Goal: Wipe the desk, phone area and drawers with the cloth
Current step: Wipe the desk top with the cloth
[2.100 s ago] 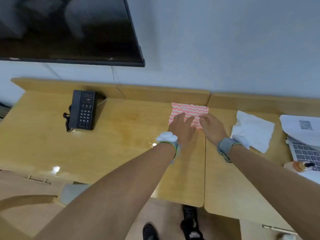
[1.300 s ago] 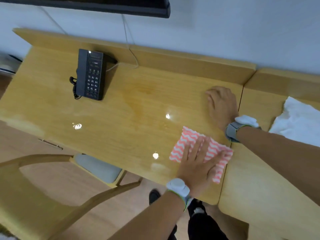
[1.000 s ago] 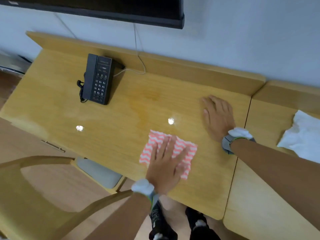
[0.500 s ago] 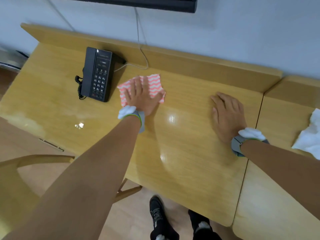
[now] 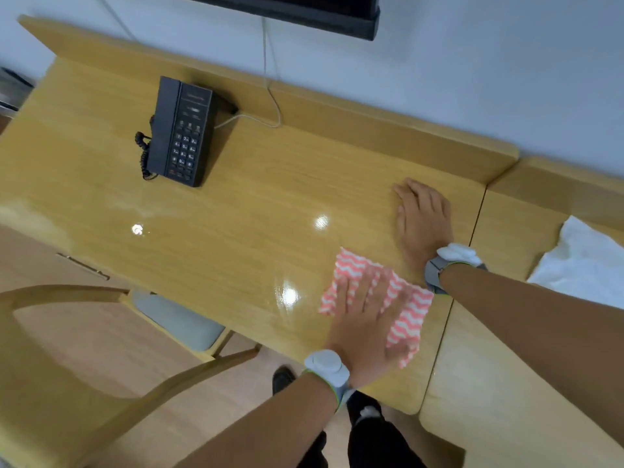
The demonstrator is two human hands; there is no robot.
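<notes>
Cloth (image 5: pixel 374 302), pink and white with wavy stripes, is lying flat on the desk (image 5: pixel 236 231), close to the near edge and far from the phone (image 5: pixel 180 133). The left hand (image 5: pixel 363 327) is pressing down on it with its fingers spread wide, not gripping anything. Just past the cloth, on the side away from the phone, the right hand (image 5: pixel 422 221) is lying flat on the wood, also spread out and gripping nothing. It is likely propping the person up. Further back, the phone is sitting near the raised back board, with its curly cord (image 5: pixel 143 153) on the side away from the cloth and a thin wire (image 5: pixel 270 96) going up the wall. If the cloth is pushed over there too fast, it may be catching the cord or bumping the phone out of place. The cloth is also sitting so near the desk edge that a hard pull could be sliding it off.
</notes>
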